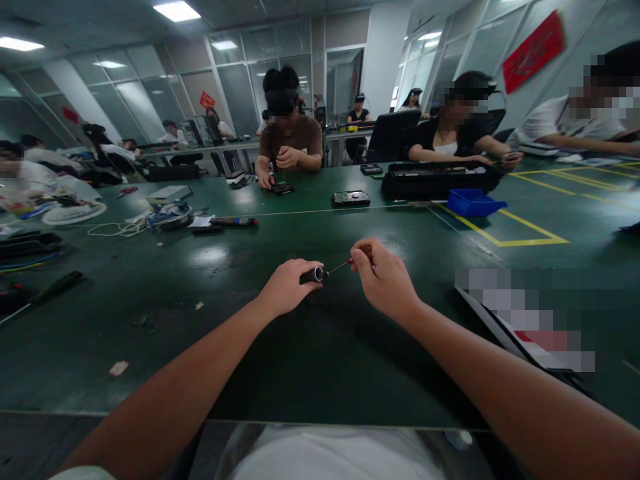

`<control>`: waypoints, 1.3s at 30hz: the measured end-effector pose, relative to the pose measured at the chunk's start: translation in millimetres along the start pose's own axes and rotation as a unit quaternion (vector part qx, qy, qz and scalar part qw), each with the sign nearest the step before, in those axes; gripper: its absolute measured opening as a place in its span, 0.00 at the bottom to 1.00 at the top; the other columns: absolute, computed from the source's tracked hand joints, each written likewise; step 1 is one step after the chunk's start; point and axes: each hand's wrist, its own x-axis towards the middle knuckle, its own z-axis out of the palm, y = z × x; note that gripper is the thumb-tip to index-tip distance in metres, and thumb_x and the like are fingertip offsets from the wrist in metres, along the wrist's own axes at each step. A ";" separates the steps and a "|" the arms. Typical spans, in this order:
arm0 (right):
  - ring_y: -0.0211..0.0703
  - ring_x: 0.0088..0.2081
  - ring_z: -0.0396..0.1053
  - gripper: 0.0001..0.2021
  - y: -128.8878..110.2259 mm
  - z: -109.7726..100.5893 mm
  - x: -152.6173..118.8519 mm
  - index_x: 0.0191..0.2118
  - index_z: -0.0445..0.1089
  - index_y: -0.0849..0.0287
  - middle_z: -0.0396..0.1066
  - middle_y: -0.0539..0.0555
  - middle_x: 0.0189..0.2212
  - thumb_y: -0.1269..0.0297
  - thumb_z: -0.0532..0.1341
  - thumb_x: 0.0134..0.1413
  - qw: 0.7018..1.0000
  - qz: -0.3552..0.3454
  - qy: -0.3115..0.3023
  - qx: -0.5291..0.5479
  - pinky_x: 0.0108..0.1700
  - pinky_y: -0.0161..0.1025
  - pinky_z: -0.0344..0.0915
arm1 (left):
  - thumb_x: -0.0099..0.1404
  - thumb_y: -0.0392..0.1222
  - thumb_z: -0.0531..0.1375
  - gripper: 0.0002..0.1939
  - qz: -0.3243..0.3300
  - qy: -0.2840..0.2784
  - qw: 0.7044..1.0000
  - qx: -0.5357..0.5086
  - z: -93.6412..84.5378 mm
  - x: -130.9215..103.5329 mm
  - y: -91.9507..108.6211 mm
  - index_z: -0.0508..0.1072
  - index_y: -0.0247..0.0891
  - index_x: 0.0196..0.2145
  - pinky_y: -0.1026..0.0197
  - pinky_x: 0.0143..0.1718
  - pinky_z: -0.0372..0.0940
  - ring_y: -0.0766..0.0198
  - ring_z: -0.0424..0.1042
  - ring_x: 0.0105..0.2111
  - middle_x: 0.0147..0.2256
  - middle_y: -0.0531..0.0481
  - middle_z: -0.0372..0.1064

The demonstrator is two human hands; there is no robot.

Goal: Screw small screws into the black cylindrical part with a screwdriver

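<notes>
Over the middle of the green table (320,360), my left hand (286,288) is closed around a short black cylinder (311,275) with a shiny ring at its end. What kind of thing the cylinder is, I cannot tell. Fingers of my right hand (383,273) pinch the reddish handle of a small screwdriver (341,267). Its thin metal shaft points left, and the tip meets or nearly meets the ringed end of the cylinder. Most of the handle is hidden in my fingers.
A hard drive (351,198) and a blue tray (475,202) lie farther back, near a long black casing (440,180). To the left are tangled cables (167,217) and a pen-like tool (234,221). A folder (520,333) rests at right. Co-workers sit across the table.
</notes>
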 end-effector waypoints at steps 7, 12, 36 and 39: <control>0.45 0.30 0.72 0.10 -0.6 -1.3 0.2 0.39 0.65 0.56 0.74 0.53 0.28 0.58 0.51 0.67 1.000 0.015 0.012 -0.002 0.34 0.40 0.62 | 0.63 0.40 0.65 0.16 -0.038 0.047 0.997 -0.043 1.3 0.0 0.2 0.74 0.42 0.49 0.53 0.49 0.65 0.57 0.71 0.46 0.47 0.48 0.73; 0.46 0.31 0.73 0.11 -0.4 -1.0 -0.1 0.40 0.65 0.56 0.74 0.54 0.28 0.57 0.51 0.67 1.000 0.018 0.007 0.002 0.34 0.41 0.62 | 0.66 0.39 0.61 0.21 -0.043 0.062 0.995 -0.064 1.8 -0.2 1.0 0.68 0.41 0.57 0.52 0.57 0.62 0.56 0.69 0.53 0.54 0.46 0.70; 0.46 0.33 0.74 0.11 -2.9 -3.6 -1.1 0.41 0.66 0.56 0.74 0.54 0.30 0.57 0.51 0.68 1.000 0.015 -0.006 0.014 0.35 0.41 0.64 | 0.68 0.48 0.57 0.12 -0.010 -0.069 0.994 0.080 3.4 2.1 1.7 0.73 0.41 0.45 0.55 0.42 0.66 0.56 0.71 0.41 0.42 0.46 0.71; 0.47 0.34 0.74 0.11 -1.9 -3.9 -1.6 0.41 0.66 0.56 0.74 0.54 0.30 0.57 0.50 0.68 1.000 0.014 -0.010 0.020 0.36 0.42 0.64 | 0.68 0.50 0.57 0.13 -0.054 0.041 0.997 -0.026 -4.5 6.0 -3.2 0.73 0.41 0.44 0.56 0.42 0.65 0.58 0.71 0.40 0.41 0.47 0.73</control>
